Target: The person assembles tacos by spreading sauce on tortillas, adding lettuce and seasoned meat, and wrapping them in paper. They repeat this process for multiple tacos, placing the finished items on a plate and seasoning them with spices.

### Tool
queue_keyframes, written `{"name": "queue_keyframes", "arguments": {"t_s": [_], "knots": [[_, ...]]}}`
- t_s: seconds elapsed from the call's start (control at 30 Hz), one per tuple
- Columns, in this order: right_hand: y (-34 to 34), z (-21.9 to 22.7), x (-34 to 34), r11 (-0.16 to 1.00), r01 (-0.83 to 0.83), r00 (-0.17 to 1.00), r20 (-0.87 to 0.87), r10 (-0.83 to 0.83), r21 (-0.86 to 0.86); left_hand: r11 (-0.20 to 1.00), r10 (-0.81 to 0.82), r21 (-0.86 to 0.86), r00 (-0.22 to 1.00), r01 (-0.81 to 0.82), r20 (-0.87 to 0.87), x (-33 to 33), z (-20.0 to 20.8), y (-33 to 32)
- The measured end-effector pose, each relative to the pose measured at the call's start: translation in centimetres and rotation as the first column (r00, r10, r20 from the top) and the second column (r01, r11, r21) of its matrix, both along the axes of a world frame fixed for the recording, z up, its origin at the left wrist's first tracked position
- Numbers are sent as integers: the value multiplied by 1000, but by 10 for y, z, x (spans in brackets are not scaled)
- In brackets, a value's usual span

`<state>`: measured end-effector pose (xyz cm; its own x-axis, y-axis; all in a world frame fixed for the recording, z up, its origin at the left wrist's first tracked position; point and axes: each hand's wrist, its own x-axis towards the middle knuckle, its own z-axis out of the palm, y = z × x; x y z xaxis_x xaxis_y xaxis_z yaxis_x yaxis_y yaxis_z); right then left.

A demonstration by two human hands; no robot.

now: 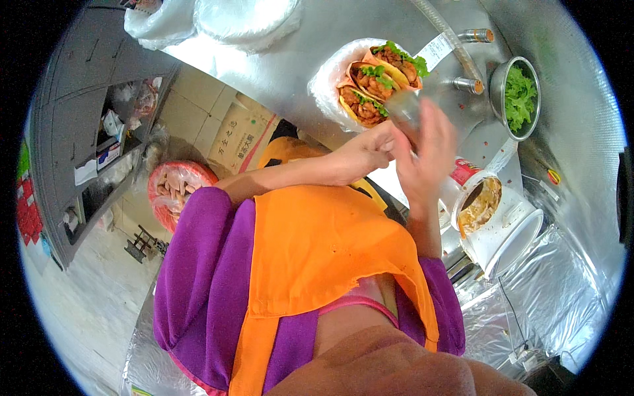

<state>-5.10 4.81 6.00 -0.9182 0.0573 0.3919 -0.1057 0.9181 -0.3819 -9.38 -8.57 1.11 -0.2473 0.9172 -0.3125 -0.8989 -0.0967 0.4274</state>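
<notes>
Three filled tacos (375, 80) stand side by side on a plate wrapped in clear plastic (325, 86); browned meat pieces and green lettuce show in their folds. My right hand (428, 155) is raised just on the near side of them, its fingers round a grey cylindrical container (404, 113) that is blurred by motion. Up against the right hand is my left hand (364, 155), with its fingers curled closed. What lies within the left fingers, if anything, is hidden.
A steel bowl of lettuce (520, 99) sits at the right. Nearer are an open tub with brownish sauce (481, 206) and a white container (512, 244). Metal fittings (469, 84) and a printed slip (436, 51) lie beyond the plate. A red basin (179, 188) is at left.
</notes>
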Motion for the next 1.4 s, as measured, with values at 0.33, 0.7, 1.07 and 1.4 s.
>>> {"name": "queue_keyframes", "arguments": {"t_s": [0.33, 0.7, 1.07, 1.4], "knots": [[-5, -4, -2, 991, 122, 978, 173, -112, -47, 942, 180, 286, 984, -174, 8, 12, -27, -2], [-27, -2, 11, 999, 51, 984, 172, -50, -1, 985, 5, 172, 990, 20, -139, 23, -29, -26], [-30, 3, 13, 1000, 13, 998, 62, -11, -28, 992, 2, 125, 998, 6, -63, 16, -20, -35], [75, -55, 32, 164, 259, 925, 196, -325, -952, 995, -73, 56, 993, 78, -93, 22, -28, -20]]}}
